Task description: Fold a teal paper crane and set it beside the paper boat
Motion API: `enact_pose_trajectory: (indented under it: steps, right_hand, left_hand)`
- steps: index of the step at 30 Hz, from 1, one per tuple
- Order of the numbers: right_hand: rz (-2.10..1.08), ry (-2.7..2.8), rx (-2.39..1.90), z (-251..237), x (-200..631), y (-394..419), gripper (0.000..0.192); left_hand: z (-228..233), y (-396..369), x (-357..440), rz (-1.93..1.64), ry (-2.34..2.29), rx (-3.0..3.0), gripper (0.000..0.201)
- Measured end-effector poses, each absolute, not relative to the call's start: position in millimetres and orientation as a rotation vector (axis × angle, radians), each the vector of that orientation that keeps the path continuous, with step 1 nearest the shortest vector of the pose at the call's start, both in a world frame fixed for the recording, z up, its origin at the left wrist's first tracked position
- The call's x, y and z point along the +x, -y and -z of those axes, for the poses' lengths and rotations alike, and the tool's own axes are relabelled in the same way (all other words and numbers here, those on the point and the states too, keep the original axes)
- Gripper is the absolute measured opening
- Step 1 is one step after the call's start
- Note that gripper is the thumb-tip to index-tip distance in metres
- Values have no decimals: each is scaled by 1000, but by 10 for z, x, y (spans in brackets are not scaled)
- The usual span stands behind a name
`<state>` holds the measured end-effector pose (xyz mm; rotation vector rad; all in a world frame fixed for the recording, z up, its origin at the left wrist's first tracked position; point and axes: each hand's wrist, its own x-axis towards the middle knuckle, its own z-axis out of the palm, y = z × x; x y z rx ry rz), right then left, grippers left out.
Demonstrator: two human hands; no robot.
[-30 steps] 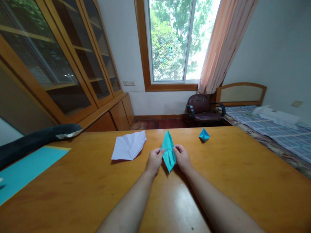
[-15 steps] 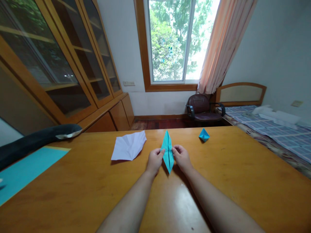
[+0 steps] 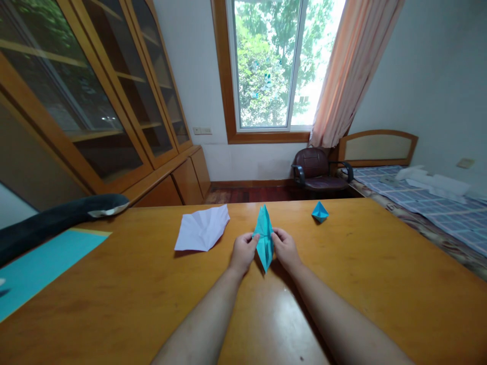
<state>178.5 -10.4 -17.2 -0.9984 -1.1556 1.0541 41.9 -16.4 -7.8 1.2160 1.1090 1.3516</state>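
Pinching here, both sides at once: left hand point(image 3: 243, 251) nipping the teal folded paper point(image 3: 264, 239) at its nine o'clock edge, right hand point(image 3: 285, 248) nipping it at three o'clock, thumb and fingertips closed on the sheet, remaining fingers curled under. Held just above the wooden table point(image 3: 342, 284), dead centre, long diamond shape standing on end, one point at twelve o'clock, the other at six o'clock aimed down at the tabletop.

Featherweight by the look of it, thin and springy rather than stiff; likely to crease for good wherever pressed too hard, and to tear at the slim points. Best taken at the widest part, mid-length, right along the side edges, exactly where those fingertips sit. Dry and matte, so probably no slipping.

Around it: white creased sheet point(image 3: 202, 230) lying flat at ten o'clock, near but apart. Small blue folded model point(image 3: 320, 211) at two o'clock, well apart, close to the far edge. Flat teal sheet point(image 3: 41, 266) out at nine o'clock, with a dark padded object point(image 3: 49, 223) just behind it.

Tabletop glossy, orange-brown, catching window glare at six o'clock. Beyond: window point(image 3: 266, 66) at twelve o'clock, peach curtain point(image 3: 353, 66) beside it, dark armchair point(image 3: 317, 172) below, glass-fronted cabinets point(image 3: 95, 101) at ten o'clock, bed point(image 3: 437, 208) with checked cover at three o'clock.
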Motion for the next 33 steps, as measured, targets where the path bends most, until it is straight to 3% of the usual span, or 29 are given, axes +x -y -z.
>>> enact_pose_trajectory:
  steps: [7,17,28,33]
  right_hand:
    - [-1098,1146,-988,181,1793,91,22]
    - [-1541,960,-793,122,1767,126,48]
    - [-1504,1119,-807,103,1806,149,56]
    - [-1508,1115,-801,112,1798,141,54]
  left_hand:
    - [116,152,442,-1367,-1017,1110,34]
    - [102,157,394,-1211,-728,869,69]
    - [38,173,388,-1039,-741,934,39]
    - [36,189,390,-1078,-757,909,36]
